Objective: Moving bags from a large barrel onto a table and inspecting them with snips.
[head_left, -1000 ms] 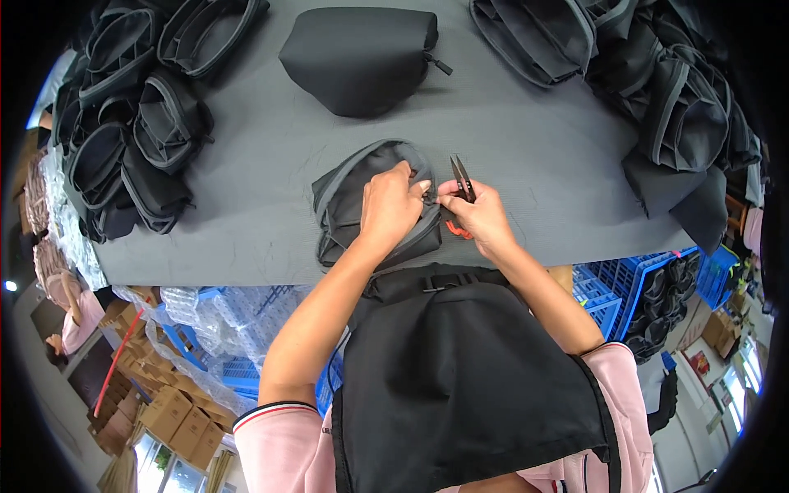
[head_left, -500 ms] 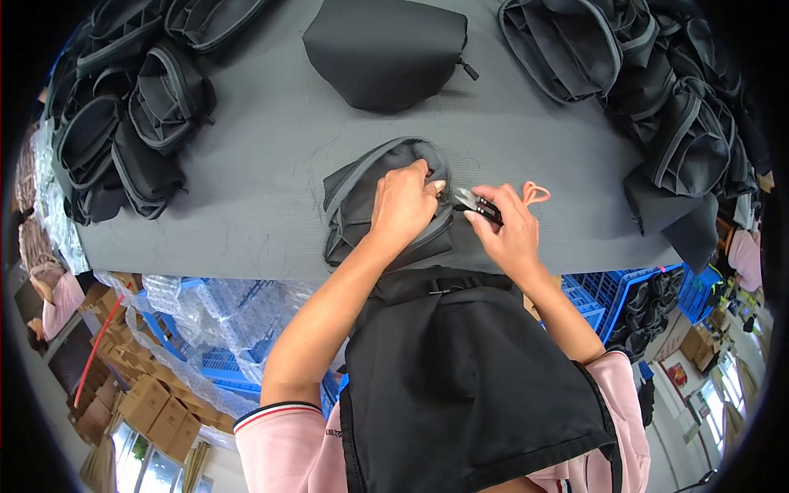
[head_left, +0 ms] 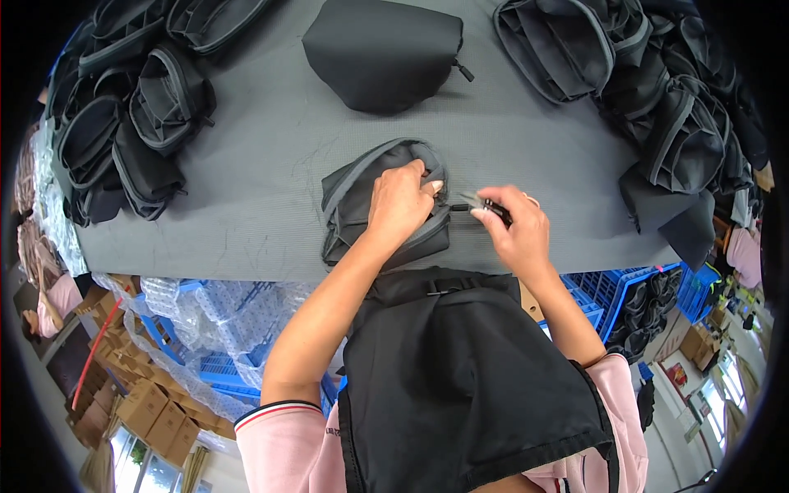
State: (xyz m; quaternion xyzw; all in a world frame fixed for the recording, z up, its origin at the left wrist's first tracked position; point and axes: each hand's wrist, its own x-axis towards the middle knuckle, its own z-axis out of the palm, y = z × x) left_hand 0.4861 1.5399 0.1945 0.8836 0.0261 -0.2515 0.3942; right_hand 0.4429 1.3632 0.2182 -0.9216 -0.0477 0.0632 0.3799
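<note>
Black open pouch lies on the dark grey table mat in front of the person, below 1 closed black pouch. Compared with 1 s ago, the thread snips have turned: their blades then pointed away from the person, whereas now they point left, toward the pouch's right end. The right hand is closed around the snips, with its fingertips just beside the black zipper pull; whether they touch it cannot be told, nor whether the blurred blades are parted. The left hand has kept its place, thumb and fingers pinching the rim at that same right end. This suggests that the work centres on the zipper end, the pouch steadied and the blades turned to it but apparently apart from the fabric.
</note>
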